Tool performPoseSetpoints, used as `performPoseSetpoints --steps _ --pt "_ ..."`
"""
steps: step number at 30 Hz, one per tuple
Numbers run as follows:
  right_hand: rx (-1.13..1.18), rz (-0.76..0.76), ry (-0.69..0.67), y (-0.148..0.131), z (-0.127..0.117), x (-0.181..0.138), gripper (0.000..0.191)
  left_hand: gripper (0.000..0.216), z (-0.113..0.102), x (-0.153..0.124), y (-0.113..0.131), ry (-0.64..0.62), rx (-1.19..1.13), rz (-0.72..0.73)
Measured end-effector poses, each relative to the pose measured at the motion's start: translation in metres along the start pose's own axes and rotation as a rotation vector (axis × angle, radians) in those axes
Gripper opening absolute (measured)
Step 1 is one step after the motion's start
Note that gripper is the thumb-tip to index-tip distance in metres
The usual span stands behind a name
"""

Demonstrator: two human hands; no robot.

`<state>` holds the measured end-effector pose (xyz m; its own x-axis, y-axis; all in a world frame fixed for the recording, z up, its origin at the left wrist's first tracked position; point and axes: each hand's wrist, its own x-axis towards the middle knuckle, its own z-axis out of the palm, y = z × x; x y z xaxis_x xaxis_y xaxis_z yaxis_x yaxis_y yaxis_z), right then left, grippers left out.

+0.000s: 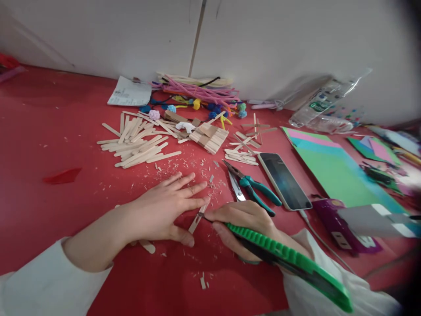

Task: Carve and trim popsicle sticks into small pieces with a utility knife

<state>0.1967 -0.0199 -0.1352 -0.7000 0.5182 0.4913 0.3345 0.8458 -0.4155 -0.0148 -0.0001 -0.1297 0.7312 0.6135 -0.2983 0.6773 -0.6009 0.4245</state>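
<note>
My right hand [245,224] is wrapped round a green utility knife [296,259]. The knife's tip meets a short wooden craft stick [194,221] lying on the red table; a dark mark or notch shows in the wood there. Flat and spread, my left hand [167,204] rests beside this stick, with a fingertip at its upper end and the thumb near its lower end. Another craft stick [148,246] pokes out from under my left wrist. Wood shavings [184,169] lie scattered around both hands, and small cut bits [203,281] lie nearer to me.
Beyond my hands lie a pile of craft sticks [140,145], a bundle of sticks [210,137] and pink pipe cleaners [200,92]. Pliers [259,186], scissors [237,188] and a phone [285,181] are to the right, then coloured paper [338,169] and a plastic bottle [312,105].
</note>
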Motion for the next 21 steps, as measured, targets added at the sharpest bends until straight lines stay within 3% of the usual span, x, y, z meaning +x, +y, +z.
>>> performPoseSetpoints --steps 9,16,18,21 --pt "-0.012 -0.009 -0.003 -0.0010 0.0005 0.0000 0.015 0.079 -0.0014 0.0008 0.0003 -0.013 -0.007 -0.012" --pt "0.108 0.051 -0.134 0.0011 -0.0050 0.0043 0.014 0.079 -0.0021 0.0007 -0.0005 -0.010 -0.006 -0.012" --pt "0.176 0.163 -0.141 0.0031 -0.0044 0.0041 0.013 0.078 -0.0029 0.0006 0.0002 -0.013 -0.003 -0.015" --pt "0.325 0.494 -0.118 0.0045 0.0000 0.0026 0.016 0.077 -0.0040 0.0006 0.0019 -0.017 -0.003 -0.027"
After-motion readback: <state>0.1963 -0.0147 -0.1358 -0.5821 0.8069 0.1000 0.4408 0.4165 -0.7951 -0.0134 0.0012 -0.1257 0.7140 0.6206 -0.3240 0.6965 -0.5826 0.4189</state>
